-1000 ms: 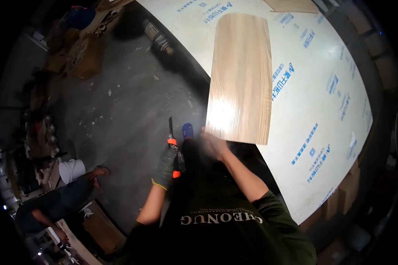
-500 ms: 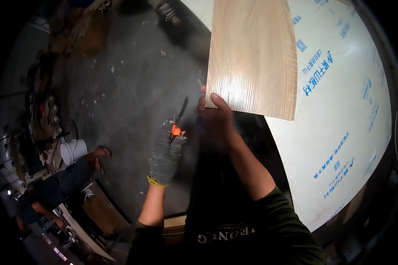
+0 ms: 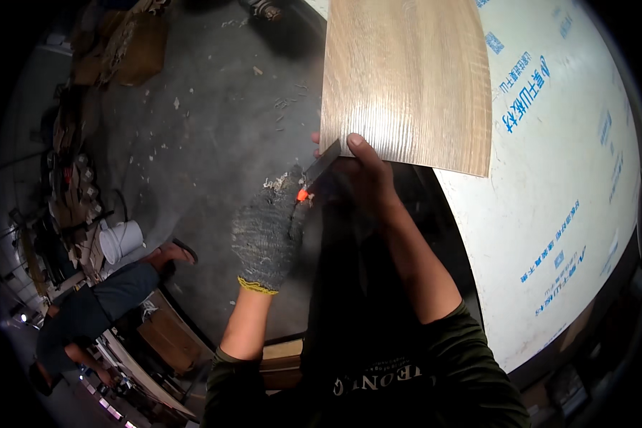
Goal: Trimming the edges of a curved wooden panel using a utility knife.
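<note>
My left hand (image 3: 267,232), in a grey knit glove with a yellow cuff, is closed round an orange-handled flat-bladed tool (image 3: 321,165). Whether it is a file or a knife I cannot tell. Its dark grey blade points up and right, with the tip at the near left corner of a wood-grain board (image 3: 406,85). Bare, my right hand (image 3: 367,167) grips that board by the near edge, thumb on top and the other fingers mostly hidden beneath. The board's right part lies over a white panel.
The large white panel (image 3: 549,178) with blue print fills the right side. Shavings and scraps dot the grey floor (image 3: 207,128). At the left are a white bucket (image 3: 121,240) and another person (image 3: 114,303) by a bench. Brown cartons (image 3: 143,53) stand at the far left.
The tool in my left hand has come up and right, from beside the board to its near left corner. The board has shifted slightly in view, my right hand still on it.
</note>
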